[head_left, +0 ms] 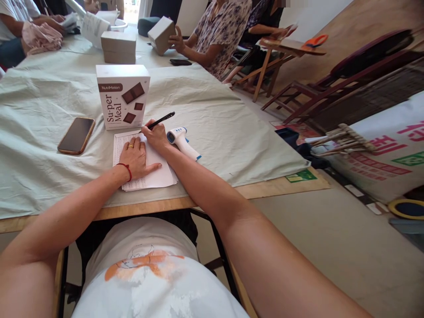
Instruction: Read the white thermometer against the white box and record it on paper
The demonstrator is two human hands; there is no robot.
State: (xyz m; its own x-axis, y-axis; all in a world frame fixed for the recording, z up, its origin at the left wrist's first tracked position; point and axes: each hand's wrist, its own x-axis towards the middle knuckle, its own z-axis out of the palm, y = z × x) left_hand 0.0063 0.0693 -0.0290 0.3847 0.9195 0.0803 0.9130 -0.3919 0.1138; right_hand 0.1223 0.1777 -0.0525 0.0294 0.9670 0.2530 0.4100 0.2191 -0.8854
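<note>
My left hand (pixel 135 158) lies flat with spread fingers on a stack of paper sheets (pixel 162 174), which carries writing along its left side. A black pen (pixel 162 119) is gripped in my right hand (pixel 156 136), its tip at the top part of the paper. Just behind the sheets stands an upright white and brown box (pixel 124 97) printed "Su-per Meal" with chocolate pieces. To the right of my right hand rests a white and blue infrared thermometer (pixel 183 142), partly behind my forearm. A smartphone (pixel 76 135) with a dark screen lies to the left.
A pale green cloth (pixel 218 119) covers the table. Farther back are a grey-brown box (pixel 118 47) and a person in a patterned shirt (pixel 218 35) holding another box (pixel 162 35). A wooden chair (pixel 318 84) and a large printed sack (pixel 391 150) stand at the right.
</note>
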